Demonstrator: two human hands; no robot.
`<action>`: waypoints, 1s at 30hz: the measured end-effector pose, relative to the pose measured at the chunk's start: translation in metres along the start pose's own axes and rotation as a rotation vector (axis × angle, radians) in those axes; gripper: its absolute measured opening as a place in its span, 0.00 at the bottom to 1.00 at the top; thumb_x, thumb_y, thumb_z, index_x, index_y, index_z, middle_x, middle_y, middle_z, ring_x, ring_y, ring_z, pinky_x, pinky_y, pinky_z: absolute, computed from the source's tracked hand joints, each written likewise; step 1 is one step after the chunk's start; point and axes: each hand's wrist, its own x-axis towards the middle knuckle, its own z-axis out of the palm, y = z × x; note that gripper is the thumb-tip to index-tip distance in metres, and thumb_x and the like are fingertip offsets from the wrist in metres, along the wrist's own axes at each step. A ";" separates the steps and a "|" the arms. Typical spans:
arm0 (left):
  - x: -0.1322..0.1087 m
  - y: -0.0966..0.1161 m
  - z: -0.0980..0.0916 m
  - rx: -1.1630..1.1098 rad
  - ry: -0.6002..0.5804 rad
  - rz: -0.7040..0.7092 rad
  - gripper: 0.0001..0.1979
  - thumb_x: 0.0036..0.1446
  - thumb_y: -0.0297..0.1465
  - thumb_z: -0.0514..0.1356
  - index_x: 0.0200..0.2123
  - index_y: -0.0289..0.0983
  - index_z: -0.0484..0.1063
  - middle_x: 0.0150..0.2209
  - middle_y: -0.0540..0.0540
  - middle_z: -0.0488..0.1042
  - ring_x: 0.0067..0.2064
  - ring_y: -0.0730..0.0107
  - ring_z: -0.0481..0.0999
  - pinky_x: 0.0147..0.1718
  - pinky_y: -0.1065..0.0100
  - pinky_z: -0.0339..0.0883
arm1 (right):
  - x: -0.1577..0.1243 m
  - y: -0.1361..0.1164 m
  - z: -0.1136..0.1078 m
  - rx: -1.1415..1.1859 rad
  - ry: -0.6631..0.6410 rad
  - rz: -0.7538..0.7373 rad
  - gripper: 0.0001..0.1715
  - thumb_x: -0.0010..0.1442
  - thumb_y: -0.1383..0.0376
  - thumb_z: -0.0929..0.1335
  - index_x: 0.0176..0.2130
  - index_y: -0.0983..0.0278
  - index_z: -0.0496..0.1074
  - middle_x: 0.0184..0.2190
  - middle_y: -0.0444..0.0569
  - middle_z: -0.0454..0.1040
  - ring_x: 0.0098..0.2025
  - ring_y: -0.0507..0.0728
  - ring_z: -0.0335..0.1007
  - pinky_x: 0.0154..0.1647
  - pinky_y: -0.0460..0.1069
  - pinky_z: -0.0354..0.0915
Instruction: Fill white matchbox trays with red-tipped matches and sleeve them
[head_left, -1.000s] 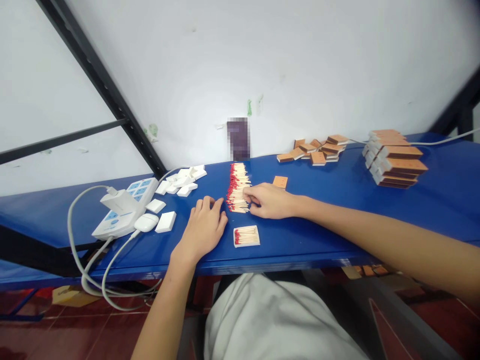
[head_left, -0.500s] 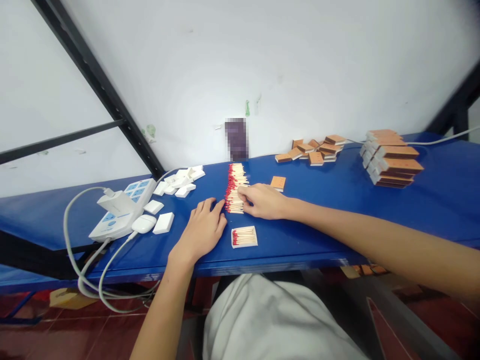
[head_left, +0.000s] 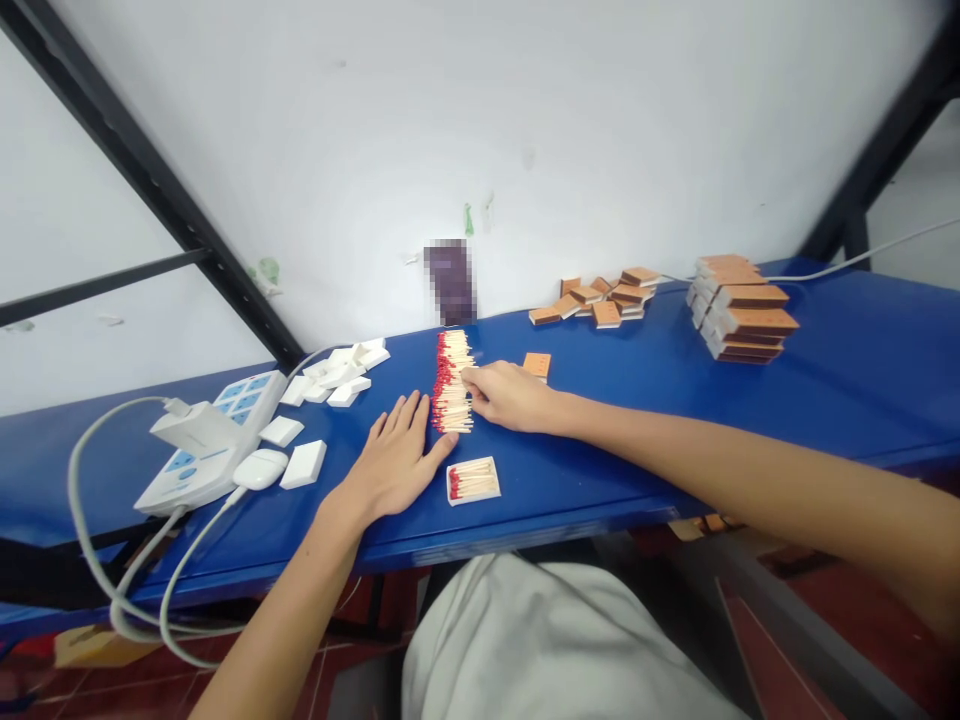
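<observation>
A long heap of red-tipped matches (head_left: 452, 378) lies on the blue table (head_left: 750, 420). My right hand (head_left: 506, 396) rests against the heap's right side, its fingers curled on the match ends. My left hand (head_left: 395, 458) lies flat on the table just left of the heap, fingers stretched out, holding nothing. In front of both hands sits a small open white tray of matches (head_left: 472, 480). A single orange matchbox sleeve (head_left: 537, 364) lies just behind my right hand.
White empty trays (head_left: 341, 372) are scattered at the back left, beside a white and blue power strip (head_left: 214, 440) with grey cables. Orange matchboxes lie in a loose pile (head_left: 600, 298) and a stack (head_left: 742, 305) at the back right. A black frame bar (head_left: 157, 190) slants on the left.
My left hand has flattened, its fingers spread out. My right hand has shifted slightly back along the heap. The view has swung a little to the right.
</observation>
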 end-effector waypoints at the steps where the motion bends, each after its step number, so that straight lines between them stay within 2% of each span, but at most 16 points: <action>1: 0.000 0.001 -0.001 -0.001 -0.009 0.000 0.42 0.66 0.55 0.38 0.72 0.33 0.39 0.73 0.41 0.37 0.73 0.51 0.37 0.68 0.46 0.39 | 0.000 -0.001 0.000 -0.005 0.002 -0.001 0.07 0.62 0.68 0.61 0.40 0.62 0.67 0.35 0.51 0.76 0.33 0.56 0.68 0.28 0.49 0.46; 15: -0.001 0.002 0.003 0.026 0.022 0.014 0.41 0.66 0.55 0.39 0.72 0.36 0.40 0.72 0.40 0.38 0.72 0.49 0.37 0.67 0.43 0.39 | 0.002 -0.010 -0.004 -0.040 -0.004 0.052 0.09 0.64 0.65 0.62 0.40 0.64 0.70 0.37 0.53 0.78 0.34 0.57 0.71 0.28 0.50 0.47; 23: -0.004 0.001 0.005 -0.006 0.042 0.005 0.41 0.66 0.55 0.38 0.72 0.34 0.40 0.73 0.40 0.39 0.73 0.49 0.38 0.67 0.43 0.38 | 0.002 -0.008 -0.001 -0.002 0.033 0.043 0.08 0.64 0.64 0.61 0.37 0.63 0.69 0.33 0.50 0.76 0.32 0.56 0.70 0.28 0.49 0.47; 26: -0.012 0.000 0.006 -0.043 0.133 -0.013 0.38 0.68 0.52 0.39 0.71 0.33 0.44 0.72 0.38 0.46 0.72 0.50 0.43 0.67 0.45 0.42 | -0.002 -0.006 -0.003 0.052 0.031 0.014 0.08 0.64 0.64 0.61 0.34 0.63 0.67 0.30 0.48 0.75 0.30 0.55 0.67 0.29 0.48 0.48; 30: -0.021 0.004 0.000 -0.076 0.356 0.041 0.28 0.69 0.43 0.45 0.66 0.36 0.60 0.64 0.39 0.64 0.65 0.52 0.62 0.61 0.52 0.57 | -0.011 0.002 -0.012 0.173 0.063 -0.029 0.09 0.64 0.64 0.61 0.32 0.63 0.66 0.27 0.45 0.73 0.27 0.52 0.64 0.30 0.47 0.51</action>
